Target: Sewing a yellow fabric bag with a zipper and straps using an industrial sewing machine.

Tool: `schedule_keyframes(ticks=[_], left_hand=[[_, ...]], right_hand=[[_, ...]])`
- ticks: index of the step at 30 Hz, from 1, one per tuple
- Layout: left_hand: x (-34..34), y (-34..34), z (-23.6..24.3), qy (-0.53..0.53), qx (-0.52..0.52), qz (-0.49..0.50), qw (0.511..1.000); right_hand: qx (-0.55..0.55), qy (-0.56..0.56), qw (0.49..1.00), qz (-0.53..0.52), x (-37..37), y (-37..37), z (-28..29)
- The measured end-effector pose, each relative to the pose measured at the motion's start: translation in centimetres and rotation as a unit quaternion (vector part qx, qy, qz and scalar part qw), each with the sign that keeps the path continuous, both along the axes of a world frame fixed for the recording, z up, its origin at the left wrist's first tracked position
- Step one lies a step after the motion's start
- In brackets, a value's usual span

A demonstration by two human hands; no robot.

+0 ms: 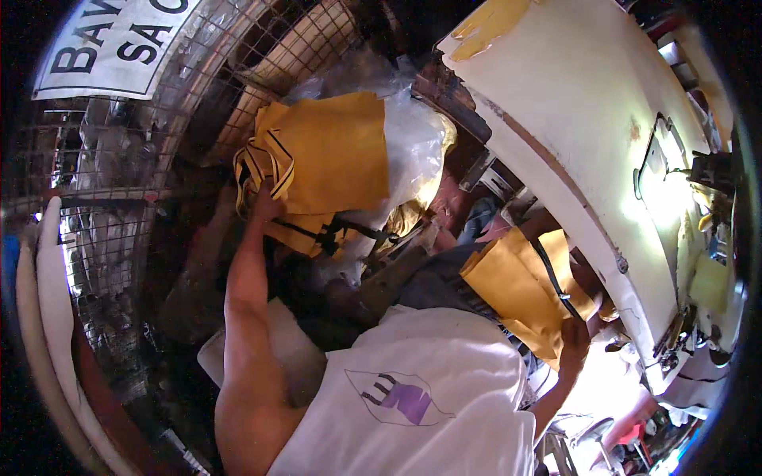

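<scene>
My left arm reaches up to a stack of flat mustard-yellow fabric pieces [337, 151] lying on clear plastic. My left hand [267, 206] is closed on dark-edged yellow straps [262, 163] at the stack's left side. Lower right, my right hand [573, 337] grips the edge of a folded yellow fabric piece [504, 278]. A black strap [549, 270] runs across this piece down to the fingers. The right fingers are partly hidden. Below the stack lies a black strap with a buckle [337, 232].
A white worktable [556, 95] with a lit sewing machine [671, 170] stands at the right. Wire mesh [151, 143] rises on the left, with a sign [111, 47] on it. Clear plastic sheeting [413, 151] lies under the stack. Pale rolls [55, 317] stand far left.
</scene>
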State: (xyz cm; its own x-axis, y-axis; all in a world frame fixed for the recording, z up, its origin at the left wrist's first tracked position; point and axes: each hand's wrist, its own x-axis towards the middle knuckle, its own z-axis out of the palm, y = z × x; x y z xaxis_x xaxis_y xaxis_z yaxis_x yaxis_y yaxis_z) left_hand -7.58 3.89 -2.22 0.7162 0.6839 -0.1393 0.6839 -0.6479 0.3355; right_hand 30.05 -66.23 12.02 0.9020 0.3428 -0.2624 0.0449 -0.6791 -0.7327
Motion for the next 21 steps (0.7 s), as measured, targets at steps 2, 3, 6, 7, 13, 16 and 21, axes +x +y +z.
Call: schedule_keyframes(ticks=[2, 3, 6, 7, 13, 16, 21], left_hand=[[-0.1, 0.4, -0.7, 0.168, -0.047, 0.150, 0.973], [-0.4, 0.8, -1.2, 0.171, -0.069, 0.149, 0.972], [-3.3, 3.4, -1.9, 0.114, -0.029, 0.141, 0.983], [-5.2, 5.5, -1.0, 0.043, -0.063, 0.183, 0.980], [-14.6, 15.4, 6.1, -0.168, 0.030, 0.516, 0.839], [-12.3, 14.0, 3.8, -0.094, 0.407, 0.636, 0.648], [-12.5, 9.9, -0.9, -0.026, 0.177, 0.368, 0.912]], right_hand=[[-0.011, 0.023, 0.999, -0.021, -0.1, -0.2, -0.8], [-0.010, 0.022, 0.999, -0.022, -0.2, -0.3, -1.1], [-0.007, 0.034, 0.999, -0.040, -0.2, -0.9, -1.4], [-0.007, 0.034, 0.997, -0.063, -0.1, -1.1, -1.5], [0.034, 0.053, 0.996, -0.057, 0.4, -2.5, -3.2], [0.012, 0.068, 0.993, -0.098, 0.3, -2.8, -3.6], [0.007, 0.017, 0.999, -0.034, 0.0, -2.3, -3.0]])
